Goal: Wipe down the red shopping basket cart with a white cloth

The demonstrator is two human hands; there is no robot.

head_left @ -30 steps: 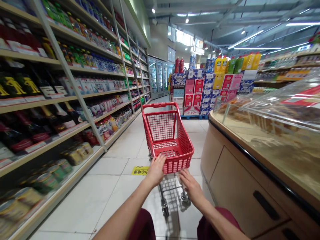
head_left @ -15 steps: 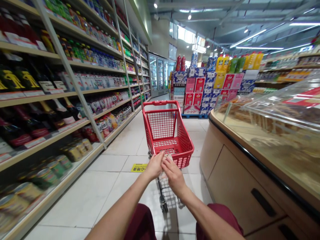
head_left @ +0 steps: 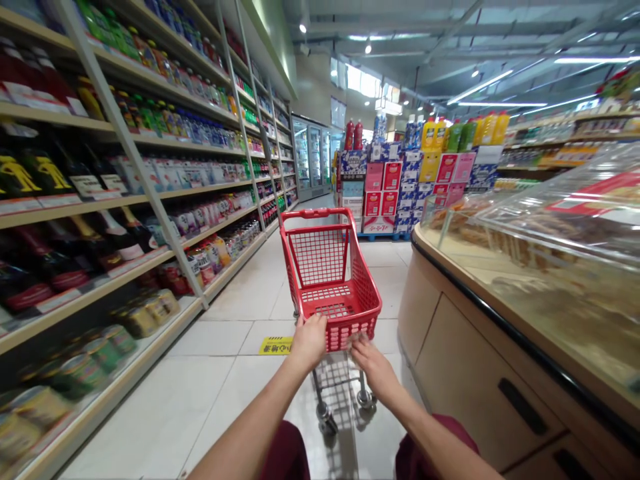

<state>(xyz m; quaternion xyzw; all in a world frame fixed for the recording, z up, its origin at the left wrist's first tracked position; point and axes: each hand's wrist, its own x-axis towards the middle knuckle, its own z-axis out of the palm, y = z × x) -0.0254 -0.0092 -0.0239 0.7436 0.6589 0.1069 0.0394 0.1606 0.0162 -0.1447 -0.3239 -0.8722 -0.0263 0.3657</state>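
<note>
A red plastic shopping cart (head_left: 363, 283) on metal wheels stands directly before me, its basket bare inside and its handle at the far end. My left hand (head_left: 309, 341) is closed, knuckles up, overlapping the near left corner of the basket rim. Whether its fingers grip that rim I cannot tell, since they are hidden. My right hand (head_left: 371, 360) sits lower, by the near right corner of the basket. Its fingers are bent together around something small and pale at the tips, too unclear to name.
Shelves of bottles and cans (head_left: 165, 193) line the left side. A rounded counter (head_left: 425, 313) with clear covers stands close on the right. Ahead are stacked drink cartons (head_left: 380, 200) and glass-door fridges (head_left: 313, 157). A yellow floor sticker (head_left: 275, 345) lies left of the cart.
My hands, which were together in front of the basket, have come apart: the left moved slightly left, the right moved right and down. The cart sits slightly lower and further left in view.
</note>
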